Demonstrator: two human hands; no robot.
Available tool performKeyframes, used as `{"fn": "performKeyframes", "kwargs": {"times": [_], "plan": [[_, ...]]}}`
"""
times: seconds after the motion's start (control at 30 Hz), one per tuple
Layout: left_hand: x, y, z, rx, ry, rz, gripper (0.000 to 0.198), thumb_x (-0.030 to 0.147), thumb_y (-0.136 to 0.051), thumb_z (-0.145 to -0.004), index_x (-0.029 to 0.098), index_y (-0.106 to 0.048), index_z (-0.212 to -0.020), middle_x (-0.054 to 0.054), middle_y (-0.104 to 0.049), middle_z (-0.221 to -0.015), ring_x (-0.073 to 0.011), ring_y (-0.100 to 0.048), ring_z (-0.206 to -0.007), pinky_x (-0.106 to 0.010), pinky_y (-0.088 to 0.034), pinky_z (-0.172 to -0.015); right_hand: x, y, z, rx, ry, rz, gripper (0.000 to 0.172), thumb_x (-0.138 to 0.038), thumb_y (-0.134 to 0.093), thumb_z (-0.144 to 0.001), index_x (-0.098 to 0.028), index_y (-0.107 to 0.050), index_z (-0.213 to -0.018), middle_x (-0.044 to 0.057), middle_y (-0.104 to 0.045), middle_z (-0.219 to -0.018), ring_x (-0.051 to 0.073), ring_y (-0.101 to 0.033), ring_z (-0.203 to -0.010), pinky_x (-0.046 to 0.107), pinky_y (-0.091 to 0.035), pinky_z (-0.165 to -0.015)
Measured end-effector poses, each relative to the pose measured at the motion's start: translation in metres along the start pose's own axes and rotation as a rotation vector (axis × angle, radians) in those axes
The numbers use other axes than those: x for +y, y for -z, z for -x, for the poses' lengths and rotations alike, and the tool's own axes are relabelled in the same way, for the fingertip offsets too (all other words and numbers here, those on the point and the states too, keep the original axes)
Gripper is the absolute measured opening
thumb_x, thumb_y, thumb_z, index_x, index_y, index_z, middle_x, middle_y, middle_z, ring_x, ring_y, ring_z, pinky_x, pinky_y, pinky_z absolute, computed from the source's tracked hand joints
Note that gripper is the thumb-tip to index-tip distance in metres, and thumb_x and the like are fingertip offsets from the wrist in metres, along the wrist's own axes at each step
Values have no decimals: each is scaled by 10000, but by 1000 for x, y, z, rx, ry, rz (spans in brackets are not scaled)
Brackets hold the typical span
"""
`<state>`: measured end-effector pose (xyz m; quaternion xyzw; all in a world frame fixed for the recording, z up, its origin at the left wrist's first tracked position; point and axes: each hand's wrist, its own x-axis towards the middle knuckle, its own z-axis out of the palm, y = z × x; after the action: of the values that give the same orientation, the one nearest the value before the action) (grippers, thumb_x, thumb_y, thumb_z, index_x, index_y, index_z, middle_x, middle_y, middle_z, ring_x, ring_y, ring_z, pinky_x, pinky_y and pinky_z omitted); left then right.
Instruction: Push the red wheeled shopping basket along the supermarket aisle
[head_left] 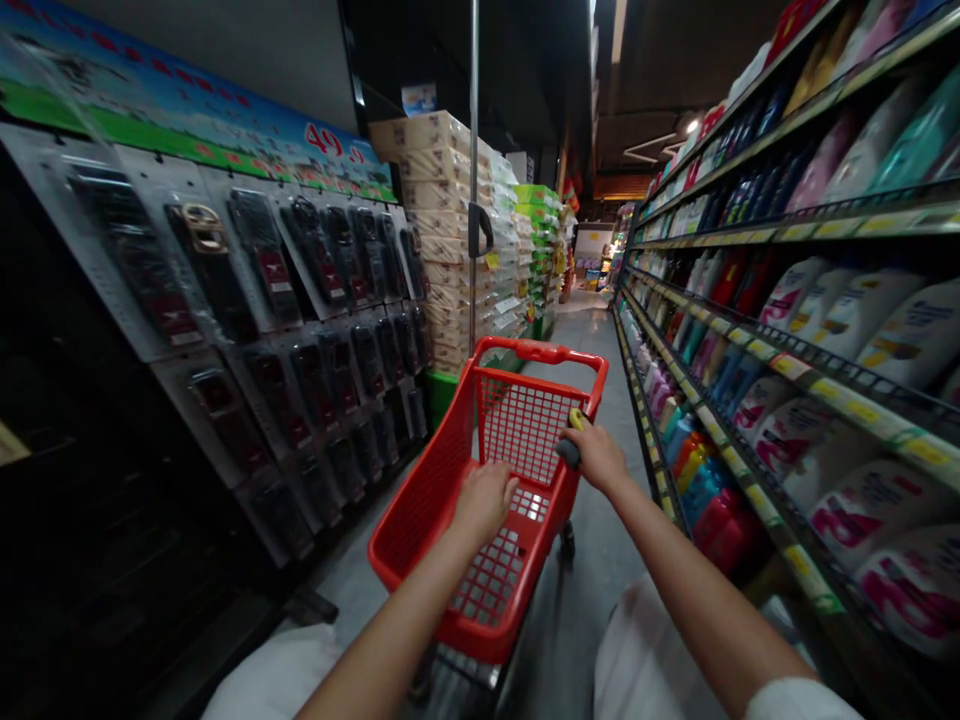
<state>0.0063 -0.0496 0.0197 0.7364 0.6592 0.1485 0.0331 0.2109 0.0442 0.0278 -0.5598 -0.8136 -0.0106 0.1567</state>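
Observation:
A red plastic shopping cart (491, 635) stands in front of me in the aisle, its basket walls and floor made of open grid. Over the basket reaches my left hand (485, 500), palm down with fingers stretched forward and nothing in its grasp. At the cart's right side, my right hand (596, 455) is closed round a small yellow-and-grey object (568, 453). Its yellow end sticks out above the fingers and its dark grey end below; the rest is hidden by the hand. Whether this hand also touches the cart's rim, I cannot tell.
Shelves of shampoo-like bottles (892, 310) line the right side closely. Packaged belts (262, 250) hang on a rack at left. Beyond it stand stacked cartons (439, 240) and a metal pole (474, 120). The grey floor (585, 335) runs on ahead between them.

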Motion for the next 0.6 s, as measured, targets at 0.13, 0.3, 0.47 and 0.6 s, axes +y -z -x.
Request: {"fn": "performKeyframes", "kwargs": {"times": [0.13,0.3,0.47,0.6], "plan": [[-36,2,-10,77,135,-134,435,271,-393,-923,143,-482,-1329,-129,-409,-1470,-268,-303,-1391,-451,-236,-1132,-7,-11,8,-55,136,-87,326,-173,-565,-797,-311,-666,-1075,22,-515,-1267,208,-520,-1002,301,-415,-819],[-66,3,-27,183,303,-271,549,221,-413,-889,71,-374,-1416,-211,-275,-1520,-314,-225,-1418,-481,-230,-1127,-14,-22,41,-89,276,-266,323,-117,-575,-737,-278,-682,-997,22,-550,-1206,202,-522,-1022,314,-408,-887],[-81,18,-56,243,452,-276,644,212,-430,-871,-15,-258,-1448,-274,-242,-1511,-353,-233,-1407,-457,-284,-1103,-12,-8,67,-147,348,-392,252,-164,-575,-758,-271,-694,-954,42,-613,-1105,219,-551,-1006,341,-430,-876],[-85,27,-77,280,537,-211,657,219,-430,-870,-35,-230,-1441,-294,-269,-1491,-351,-272,-1393,-418,-324,-1080,8,18,65,-313,441,-583,436,-150,-591,-720,-262,-658,-1137,68,-643,-1137,243,-587,-1060,362,-442,-919]]}}
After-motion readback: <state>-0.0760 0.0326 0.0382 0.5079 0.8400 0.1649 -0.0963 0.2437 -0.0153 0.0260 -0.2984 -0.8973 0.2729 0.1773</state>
